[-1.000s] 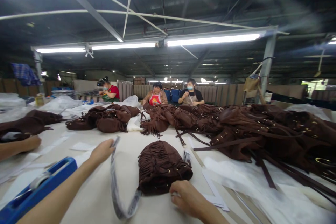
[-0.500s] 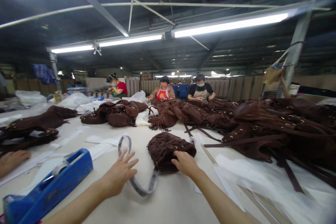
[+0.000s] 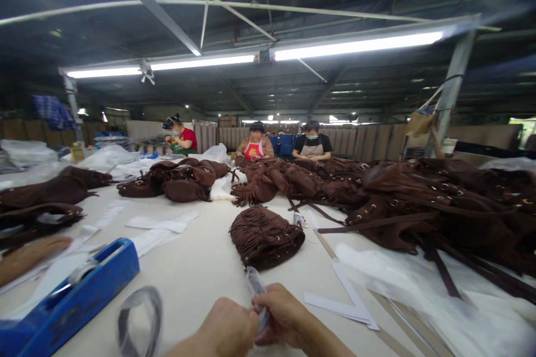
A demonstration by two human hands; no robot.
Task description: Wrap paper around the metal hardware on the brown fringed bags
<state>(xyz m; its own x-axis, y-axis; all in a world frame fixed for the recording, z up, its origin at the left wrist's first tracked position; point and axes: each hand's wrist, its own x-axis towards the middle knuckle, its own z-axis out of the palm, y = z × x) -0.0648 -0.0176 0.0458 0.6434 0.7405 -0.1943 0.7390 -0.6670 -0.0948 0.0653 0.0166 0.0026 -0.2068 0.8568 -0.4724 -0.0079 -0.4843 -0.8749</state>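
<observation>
A dark brown fringed bag with metal eyelets lies on the table in front of me. From its near edge runs a strap wrapped in clear plastic. My left hand is closed at the strap, its fingertips mostly hidden behind the knuckles. Right beside it, my right hand pinches the same strap between thumb and fingers. A looped, blurred part of what looks like the same wrapped strap hangs to the left of my left hand.
A blue tape dispenser stands at left, near another person's hand. Brown bags are heaped along the back and right. White paper strips and plastic sheeting lie at right. Several co-workers sit across the table.
My right hand has let go of the bag and moved nearer to me. Both hands have come together on the strap, and its loop has swung left and closer.
</observation>
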